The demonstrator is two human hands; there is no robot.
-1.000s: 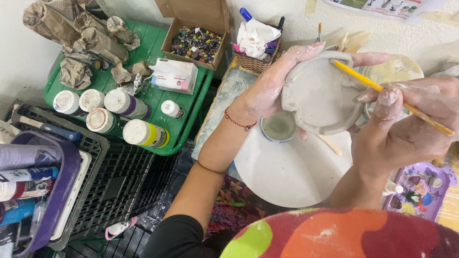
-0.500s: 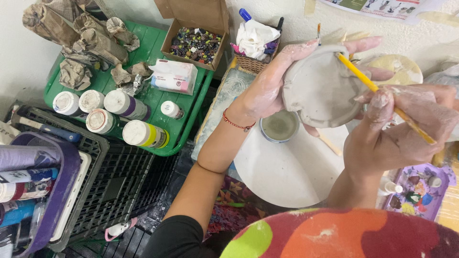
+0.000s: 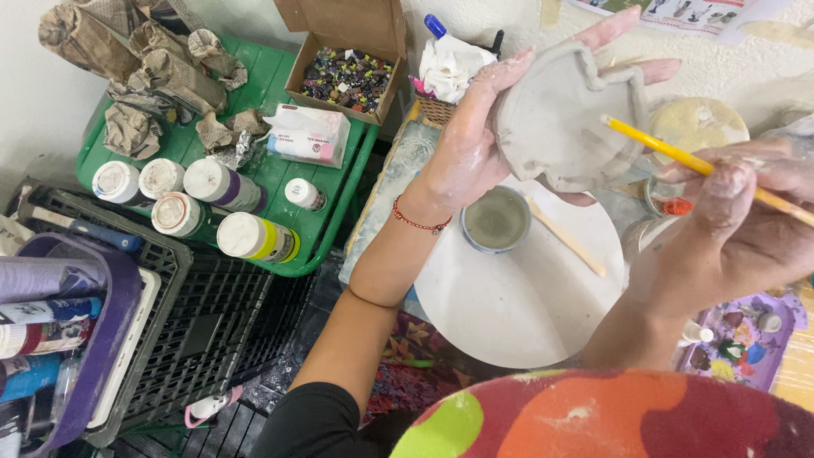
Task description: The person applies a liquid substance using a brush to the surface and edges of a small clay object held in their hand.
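Pinching a yellow-handled paintbrush between thumb and fingers, the clay-smeared right hand brings its tip to a grey, shallow unfired clay dish. The left hand cups that dish from behind, fingers spread, above a round white board bearing a small grey water cup. Farther off, a green plastic tray holds paint bottles.

Left of left hand: open brown cardboard box, white-pink tissue pack, white-capped labelled paint bottles.
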